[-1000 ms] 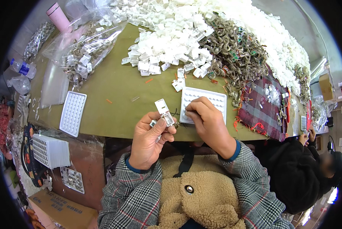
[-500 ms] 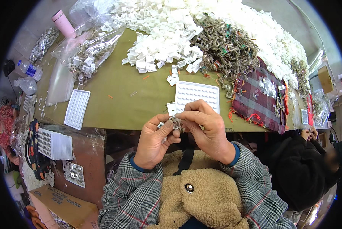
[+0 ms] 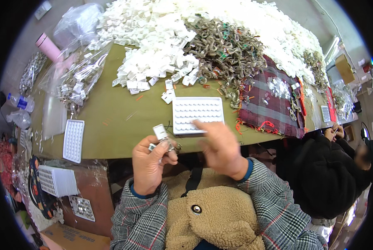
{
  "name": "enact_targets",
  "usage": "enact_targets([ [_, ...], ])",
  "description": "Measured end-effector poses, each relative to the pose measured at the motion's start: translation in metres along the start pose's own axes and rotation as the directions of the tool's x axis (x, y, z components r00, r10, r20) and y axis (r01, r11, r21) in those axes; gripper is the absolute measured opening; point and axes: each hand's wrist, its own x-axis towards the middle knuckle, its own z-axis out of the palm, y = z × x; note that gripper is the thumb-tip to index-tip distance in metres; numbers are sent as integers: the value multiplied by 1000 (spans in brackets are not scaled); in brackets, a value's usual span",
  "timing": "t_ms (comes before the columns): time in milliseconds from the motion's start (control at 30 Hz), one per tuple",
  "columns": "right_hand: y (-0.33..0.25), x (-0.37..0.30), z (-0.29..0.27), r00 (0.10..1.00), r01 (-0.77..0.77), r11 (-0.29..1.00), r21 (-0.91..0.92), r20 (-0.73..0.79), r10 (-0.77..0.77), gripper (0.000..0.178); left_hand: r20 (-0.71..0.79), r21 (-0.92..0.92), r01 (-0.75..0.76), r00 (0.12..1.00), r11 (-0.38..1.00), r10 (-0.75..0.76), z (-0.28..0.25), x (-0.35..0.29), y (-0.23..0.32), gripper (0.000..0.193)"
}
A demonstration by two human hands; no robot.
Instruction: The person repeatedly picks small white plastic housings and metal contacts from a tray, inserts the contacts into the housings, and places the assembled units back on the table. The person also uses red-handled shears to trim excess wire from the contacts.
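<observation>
My left hand (image 3: 149, 166) pinches a small white plastic case (image 3: 160, 132) between thumb and fingers, near the table's front edge. Against its fingers sit other small clear or greyish pieces, too fine to make out. My right hand (image 3: 222, 148) is apart from the left, smeared by motion. Its index finger stretches out over the lower edge of a white tray (image 3: 198, 115) with rows of small bumps, and the thumb stands away from it; no object shows between them. Two or three loose white cases (image 3: 168, 96) lie just beyond the tray's left corner.
A large heap of white cases (image 3: 153, 54) and a pile of grey-brown looped cords (image 3: 230, 52) cover the back. A plaid cloth (image 3: 261, 106) lies right, a second white tray (image 3: 73, 141) left. Stacked trays (image 3: 61, 180) stand lower left. A person in black (image 3: 324, 179) sits at right.
My right hand has left the white case and moved right, over the tray. The left hand keeps the case. The whole view has shifted, so the table's things appear further left.
</observation>
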Motion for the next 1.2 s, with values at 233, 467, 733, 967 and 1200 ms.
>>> enact_targets([
  [233,36,-25,-16,905,-409,876,-256,9,425,43,-17,434,-142,986,890,166,10,22,-10,14],
  [467,32,-23,-8,940,-329,917,-225,20,342,49,-8,497,-117,990,860,139,20,23,-12,14],
  [733,30,-22,-6,847,-506,833,223,-51,529,36,-22,494,-130,987,860,161,20,21,-13,14],
  [967,36,-7,-17,698,-653,502,567,192,690,26,-18,310,-78,996,947,88,3,21,-3,18],
  [1200,-2,38,-18,740,-511,548,662,14,673,32,-89,103,-76,992,992,85,-23,-3,1,15],
])
